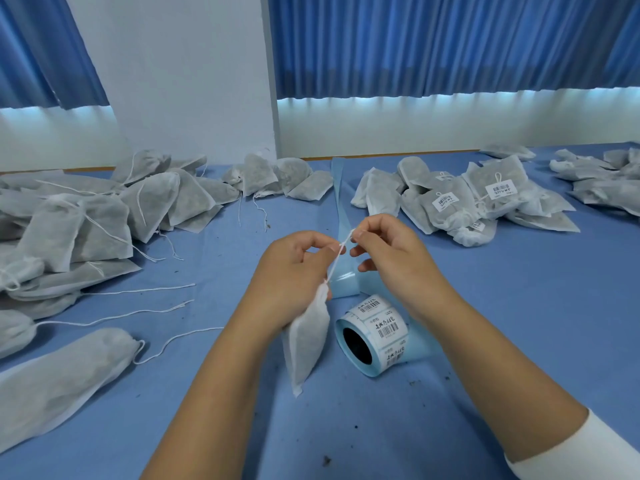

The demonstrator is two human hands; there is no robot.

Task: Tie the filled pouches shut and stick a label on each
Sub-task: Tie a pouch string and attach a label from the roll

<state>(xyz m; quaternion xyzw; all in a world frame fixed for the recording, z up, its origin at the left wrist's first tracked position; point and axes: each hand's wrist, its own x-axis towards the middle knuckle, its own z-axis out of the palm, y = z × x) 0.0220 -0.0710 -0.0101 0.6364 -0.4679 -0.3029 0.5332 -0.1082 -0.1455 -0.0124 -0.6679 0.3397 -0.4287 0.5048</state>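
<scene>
**Now at the knot: one pouch hangs from its string between both hands**

Broadly, the blue desk (485,341) fills the lower frame. A big heap of unlabelled pouches (86,220) with loose strings lies at the left. A smaller heap of labelled pouches (467,202), tied and with barcode stickers, sits at the upper right.

At centre, just right of the held pouch, the label roll (372,337) lies on its side. Its pale backing strip (341,209) trails up the frame, behind the hands.

The pouch (308,337) in hand hangs below the left hand (294,268). Its gathered neck sits against that palm, and its long axis drops down and slightly left towards the desk. From the neck, the string (337,261) rises up and right to the gap between the hands.

The left hand's fingers are curled, pinching the string near its top. The right hand (391,247), at the same height and just to the right, pinches the string's end between thumb and forefinger, with its other fingers loosely bent.

The left hand is the nearer to the pouch and appears to steady it, so the right hand seems free to work the end round. The knot looks unfinished, and no label shows on this pouch.
</scene>
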